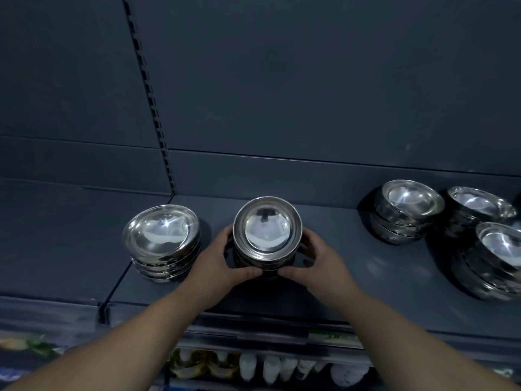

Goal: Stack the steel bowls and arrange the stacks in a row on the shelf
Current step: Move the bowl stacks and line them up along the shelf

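Hands, left hand (215,259) and right hand (318,258), curl round the middle bowl stack (267,235); polished steel looks slippery, stiff and weighty, best gripped low at its sides.

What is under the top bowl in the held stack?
Beneath the top bowl, nested bowl rims show; the left hand and right hand cover the lower stack, hiding its count and base.

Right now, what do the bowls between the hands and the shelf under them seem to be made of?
The bowls: polished metal, probably stainless steel; the mirror-like insides show sharp glints and reflections. The shelf: seemingly painted sheet metal, matte dark grey-blue, with only a faint dull sheen; what lies under the paint cannot be told.
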A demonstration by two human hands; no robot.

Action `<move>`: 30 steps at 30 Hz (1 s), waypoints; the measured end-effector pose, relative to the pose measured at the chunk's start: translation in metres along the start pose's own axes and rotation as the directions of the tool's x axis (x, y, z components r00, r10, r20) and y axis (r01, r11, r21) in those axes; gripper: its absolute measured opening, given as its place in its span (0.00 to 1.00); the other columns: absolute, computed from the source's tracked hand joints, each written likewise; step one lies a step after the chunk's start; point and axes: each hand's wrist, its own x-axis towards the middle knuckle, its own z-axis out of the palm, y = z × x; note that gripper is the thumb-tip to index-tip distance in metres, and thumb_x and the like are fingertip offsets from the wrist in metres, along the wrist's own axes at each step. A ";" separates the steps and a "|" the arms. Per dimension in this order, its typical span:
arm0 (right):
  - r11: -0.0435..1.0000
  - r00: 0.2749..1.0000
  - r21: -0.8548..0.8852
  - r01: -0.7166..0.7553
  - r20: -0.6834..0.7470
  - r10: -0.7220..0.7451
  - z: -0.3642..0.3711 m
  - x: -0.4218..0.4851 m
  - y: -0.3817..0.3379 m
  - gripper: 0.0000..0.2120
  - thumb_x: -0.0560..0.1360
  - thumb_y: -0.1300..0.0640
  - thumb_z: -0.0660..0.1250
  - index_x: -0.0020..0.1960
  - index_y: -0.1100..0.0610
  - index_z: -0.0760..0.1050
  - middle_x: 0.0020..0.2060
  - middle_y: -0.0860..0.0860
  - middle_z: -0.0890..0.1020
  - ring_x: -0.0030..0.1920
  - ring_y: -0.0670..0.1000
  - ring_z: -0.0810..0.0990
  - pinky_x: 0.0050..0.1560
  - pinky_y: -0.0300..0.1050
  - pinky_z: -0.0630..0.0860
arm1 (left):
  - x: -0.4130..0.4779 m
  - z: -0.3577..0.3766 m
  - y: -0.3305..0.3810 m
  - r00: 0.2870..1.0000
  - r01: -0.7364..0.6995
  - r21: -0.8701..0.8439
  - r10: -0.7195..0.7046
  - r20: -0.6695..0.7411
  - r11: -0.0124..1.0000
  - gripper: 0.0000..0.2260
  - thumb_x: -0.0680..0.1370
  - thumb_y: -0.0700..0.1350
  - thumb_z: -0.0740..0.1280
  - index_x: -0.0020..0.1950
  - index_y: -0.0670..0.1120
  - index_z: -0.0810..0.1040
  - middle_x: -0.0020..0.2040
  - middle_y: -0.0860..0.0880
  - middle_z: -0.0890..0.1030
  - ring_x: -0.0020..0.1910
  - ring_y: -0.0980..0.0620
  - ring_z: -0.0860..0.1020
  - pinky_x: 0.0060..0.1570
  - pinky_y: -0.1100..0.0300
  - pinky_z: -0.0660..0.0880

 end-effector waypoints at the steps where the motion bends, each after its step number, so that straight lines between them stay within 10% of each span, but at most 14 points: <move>1: 1.000 1.000 0.000 -0.004 0.005 0.004 0.001 0.000 0.000 0.42 0.63 0.61 0.81 0.72 0.49 0.66 0.64 0.44 0.77 0.65 0.43 0.74 0.59 0.33 0.70 | 0.000 0.000 -0.001 1.000 0.004 -0.003 -0.004 0.006 1.000 0.41 0.63 0.47 0.81 0.72 0.56 0.64 0.58 0.64 0.73 0.61 0.63 0.71 0.57 0.73 0.63; 30: 0.999 0.998 0.044 0.028 -0.063 -0.025 0.002 -0.002 -0.012 0.40 0.62 0.59 0.82 0.69 0.49 0.68 0.61 0.43 0.78 0.64 0.42 0.75 0.67 0.40 0.69 | 0.005 -0.010 0.007 0.998 -0.068 0.010 0.068 0.017 0.998 0.42 0.65 0.50 0.79 0.74 0.59 0.60 0.64 0.62 0.71 0.64 0.62 0.68 0.64 0.65 0.63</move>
